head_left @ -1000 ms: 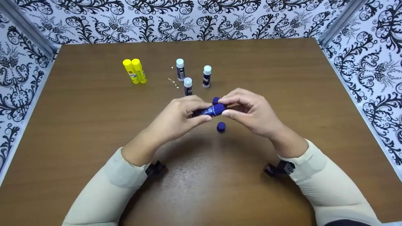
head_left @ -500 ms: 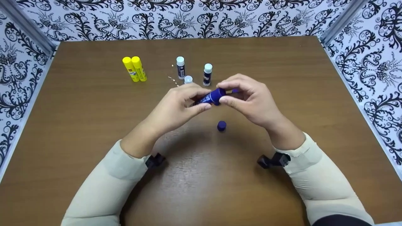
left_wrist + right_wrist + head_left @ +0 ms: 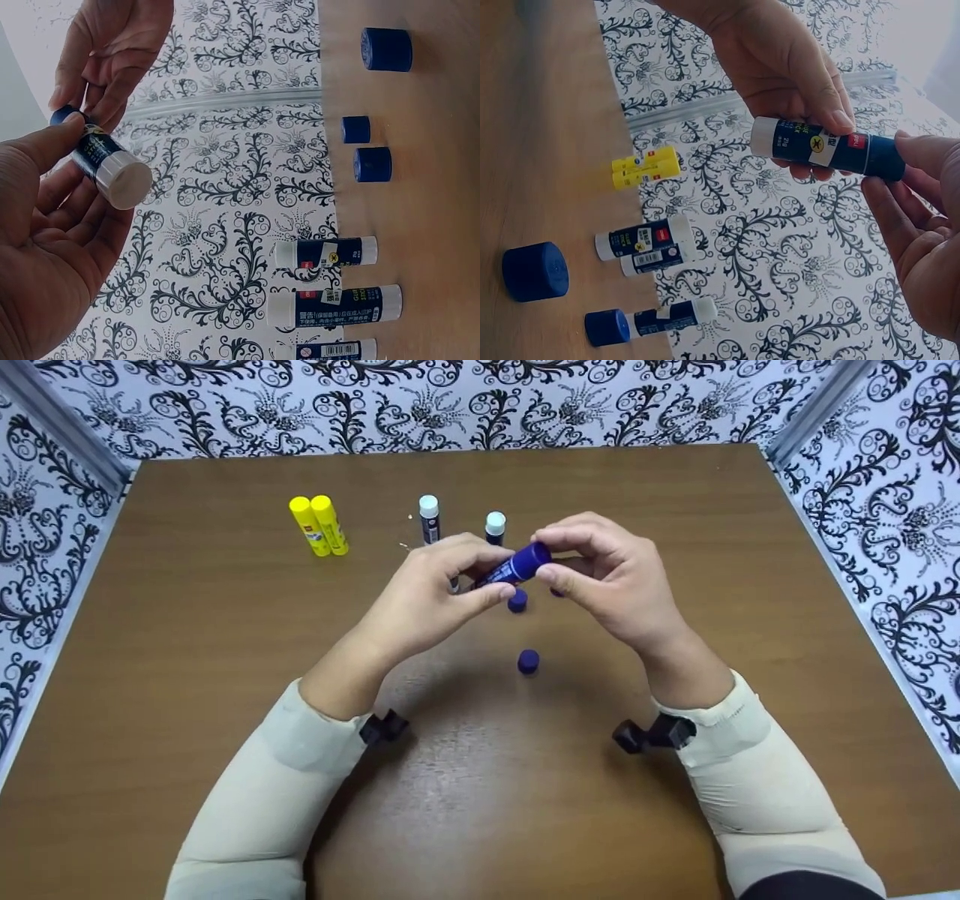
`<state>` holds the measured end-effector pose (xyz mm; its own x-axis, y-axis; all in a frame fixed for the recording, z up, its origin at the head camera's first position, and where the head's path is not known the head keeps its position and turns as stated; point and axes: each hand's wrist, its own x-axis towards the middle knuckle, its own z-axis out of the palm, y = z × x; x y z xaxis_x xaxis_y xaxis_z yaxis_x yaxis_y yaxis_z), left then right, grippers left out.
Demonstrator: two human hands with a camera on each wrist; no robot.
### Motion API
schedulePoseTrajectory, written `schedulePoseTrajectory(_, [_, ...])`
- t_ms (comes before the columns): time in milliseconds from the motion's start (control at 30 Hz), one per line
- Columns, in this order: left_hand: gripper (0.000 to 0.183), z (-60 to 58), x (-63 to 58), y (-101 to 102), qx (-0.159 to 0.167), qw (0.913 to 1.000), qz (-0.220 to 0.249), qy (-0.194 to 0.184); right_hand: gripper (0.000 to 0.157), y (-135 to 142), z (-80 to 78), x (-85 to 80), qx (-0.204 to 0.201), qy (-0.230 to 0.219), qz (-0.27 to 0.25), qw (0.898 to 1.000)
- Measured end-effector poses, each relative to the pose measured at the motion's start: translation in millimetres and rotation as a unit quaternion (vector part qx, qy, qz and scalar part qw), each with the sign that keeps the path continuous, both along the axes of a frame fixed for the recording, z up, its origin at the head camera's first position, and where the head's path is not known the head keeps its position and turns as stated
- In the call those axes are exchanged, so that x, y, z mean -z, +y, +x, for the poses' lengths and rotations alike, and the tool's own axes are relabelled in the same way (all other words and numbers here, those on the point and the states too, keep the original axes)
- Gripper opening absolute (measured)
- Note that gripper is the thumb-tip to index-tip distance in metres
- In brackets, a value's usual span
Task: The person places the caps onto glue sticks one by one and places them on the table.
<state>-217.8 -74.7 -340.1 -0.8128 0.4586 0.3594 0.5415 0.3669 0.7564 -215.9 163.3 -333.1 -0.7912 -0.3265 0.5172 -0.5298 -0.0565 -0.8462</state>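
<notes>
Between both hands, above the table, is a dark blue glue stick with a white base. My left hand grips its body with thumb and fingers. My right hand pinches its blue cap between thumb and fingertips; the cap sits on the tube. In the head view the stick tilts, cap end up to the right. Loose blue caps stand on the table below: a near one, another under the held stick, and a third partly hidden by my right hand.
Beyond my hands stand glue sticks with white tops, one at the back and one to its right; a third is mostly behind my left hand in the head view. Two yellow glue sticks are side by side at left. Patterned panels border the table.
Both hands have moved toward the far side of the table with the glue stick, whose cap end tilts up more. A loose cap beneath it now shows more fully.
</notes>
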Motion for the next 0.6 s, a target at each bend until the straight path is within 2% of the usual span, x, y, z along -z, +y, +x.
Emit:
schedulePoseTrajectory(367, [0.031, -7.1, 7.3, -9, -0.020, 0.9996, 0.020, -0.006, 0.027, 3, -4.9, 3.6, 0.017, -0.004, 0.003, 1.000])
schedulePoseTrajectory(600, [0.031, -11.4, 11.2, -16, -0.046, 0.9962, 0.062, -0.041, 0.026, 7, -12.6, 11.2, 0.026, -0.006, 0.011, 1.000])
